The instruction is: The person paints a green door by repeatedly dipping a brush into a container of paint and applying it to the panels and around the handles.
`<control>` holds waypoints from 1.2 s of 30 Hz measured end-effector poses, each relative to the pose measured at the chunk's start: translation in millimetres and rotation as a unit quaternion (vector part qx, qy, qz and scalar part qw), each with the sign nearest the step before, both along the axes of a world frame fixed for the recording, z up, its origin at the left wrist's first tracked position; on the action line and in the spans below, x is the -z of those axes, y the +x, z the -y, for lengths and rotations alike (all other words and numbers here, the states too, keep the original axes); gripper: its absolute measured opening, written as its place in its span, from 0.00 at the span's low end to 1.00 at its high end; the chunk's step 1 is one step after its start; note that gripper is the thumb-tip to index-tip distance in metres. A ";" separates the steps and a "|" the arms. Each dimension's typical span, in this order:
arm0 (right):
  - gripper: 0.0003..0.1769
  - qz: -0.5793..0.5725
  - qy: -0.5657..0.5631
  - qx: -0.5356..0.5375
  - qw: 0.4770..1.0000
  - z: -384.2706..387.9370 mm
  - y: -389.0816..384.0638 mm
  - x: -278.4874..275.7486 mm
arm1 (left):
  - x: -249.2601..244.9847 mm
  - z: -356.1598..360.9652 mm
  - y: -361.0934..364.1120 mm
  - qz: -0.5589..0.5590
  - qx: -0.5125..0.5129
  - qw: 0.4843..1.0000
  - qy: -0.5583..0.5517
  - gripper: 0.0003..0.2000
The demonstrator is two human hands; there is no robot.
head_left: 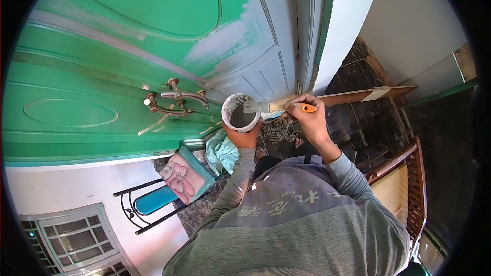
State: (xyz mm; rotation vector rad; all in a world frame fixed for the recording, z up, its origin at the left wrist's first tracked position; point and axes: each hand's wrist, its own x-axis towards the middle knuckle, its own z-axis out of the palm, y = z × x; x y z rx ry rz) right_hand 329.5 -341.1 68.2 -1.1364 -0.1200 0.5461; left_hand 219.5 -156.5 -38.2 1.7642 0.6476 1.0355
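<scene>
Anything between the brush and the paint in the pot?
Nothing visible. The right hand holds the brush, bristles over the open pot in the left hand; the paint below is uncovered. The door handles sit to the picture's left, not between.

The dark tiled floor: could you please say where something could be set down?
Bare dark tiles show between the long brown board and slatted brown wooden frame. It looks crowded around the black-and-beige striped cloth and pale green plastic bag.

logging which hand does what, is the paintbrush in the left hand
No, the right hand grips the paintbrush by its handle, while the left hand holds the white cup.
</scene>
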 end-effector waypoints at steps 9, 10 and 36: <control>0.08 -0.012 0.007 0.066 0.998 -38.0 -9.9 7.2 | -0.9 -45.1 5.6 -0.072 0.045 0.996 0.000 0.57; 0.08 -0.029 0.026 0.086 0.996 -43.2 -10.5 11.4 | -0.1 -50.2 5.8 -0.057 0.052 0.997 0.003 0.57; 0.09 0.453 -0.106 0.480 0.744 -183.1 85.7 139.7 | -28.4 -149.3 -87.9 -0.023 0.158 0.983 -0.086 0.50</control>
